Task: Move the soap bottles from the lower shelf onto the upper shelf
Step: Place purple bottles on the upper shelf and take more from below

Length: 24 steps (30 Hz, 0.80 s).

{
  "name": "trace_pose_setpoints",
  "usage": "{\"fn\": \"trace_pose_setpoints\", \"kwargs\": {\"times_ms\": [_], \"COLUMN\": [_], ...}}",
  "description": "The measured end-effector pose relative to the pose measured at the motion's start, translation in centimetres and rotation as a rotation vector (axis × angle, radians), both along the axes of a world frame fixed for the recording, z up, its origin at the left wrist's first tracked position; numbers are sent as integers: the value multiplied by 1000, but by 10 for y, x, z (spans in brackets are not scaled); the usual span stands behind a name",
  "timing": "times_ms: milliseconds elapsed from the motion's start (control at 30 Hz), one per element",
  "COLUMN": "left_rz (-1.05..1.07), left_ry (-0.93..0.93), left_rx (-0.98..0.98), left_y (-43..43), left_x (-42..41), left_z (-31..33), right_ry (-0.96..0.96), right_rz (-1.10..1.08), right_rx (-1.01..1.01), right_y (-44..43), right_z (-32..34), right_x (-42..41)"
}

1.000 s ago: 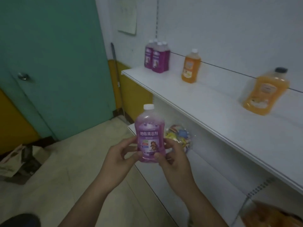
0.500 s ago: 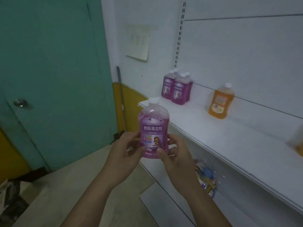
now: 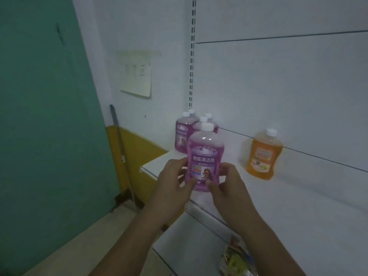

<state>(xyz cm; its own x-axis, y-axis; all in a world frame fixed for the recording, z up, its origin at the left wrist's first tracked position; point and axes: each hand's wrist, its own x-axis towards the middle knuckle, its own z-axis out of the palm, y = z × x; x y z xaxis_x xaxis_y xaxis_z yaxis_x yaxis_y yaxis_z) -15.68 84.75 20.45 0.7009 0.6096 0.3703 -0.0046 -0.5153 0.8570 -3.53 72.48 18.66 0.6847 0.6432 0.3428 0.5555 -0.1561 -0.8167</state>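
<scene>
Centre of frame: the left hand (image 3: 171,181) and right hand (image 3: 227,185) curl around the base of an upright purple bottle (image 3: 205,156), thumbs pressed on its label, above the upper shelf (image 3: 298,198) edge. It partly hides four purple bottles (image 3: 182,134) behind (labels blurred). An orange bottle (image 3: 262,154) stands right; a colourful bag (image 3: 235,259), cut off, lies on the lower shelf (image 3: 189,236).

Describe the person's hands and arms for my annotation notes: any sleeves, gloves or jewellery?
Both the left hand and the right hand are bare, with no gloves. No rings, watch or bracelet show. Both forearms are uncovered as far as the picture's lower edge, so no sleeve is in view.
</scene>
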Motion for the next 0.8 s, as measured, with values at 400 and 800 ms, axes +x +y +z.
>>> {"fn": "trace_pose_setpoints", "kwargs": {"times_ms": [400, 800], "left_rz": [-233, -515], "left_ry": [91, 171], "left_rx": [168, 72], "left_y": [50, 67], "left_x": [134, 152], "left_z": [-24, -28], "right_ry": [-115, -116], "right_rz": [-325, -535], "right_rx": [-356, -311], "right_y": [38, 82], "right_z": [-11, -10], "right_x": [106, 125]}}
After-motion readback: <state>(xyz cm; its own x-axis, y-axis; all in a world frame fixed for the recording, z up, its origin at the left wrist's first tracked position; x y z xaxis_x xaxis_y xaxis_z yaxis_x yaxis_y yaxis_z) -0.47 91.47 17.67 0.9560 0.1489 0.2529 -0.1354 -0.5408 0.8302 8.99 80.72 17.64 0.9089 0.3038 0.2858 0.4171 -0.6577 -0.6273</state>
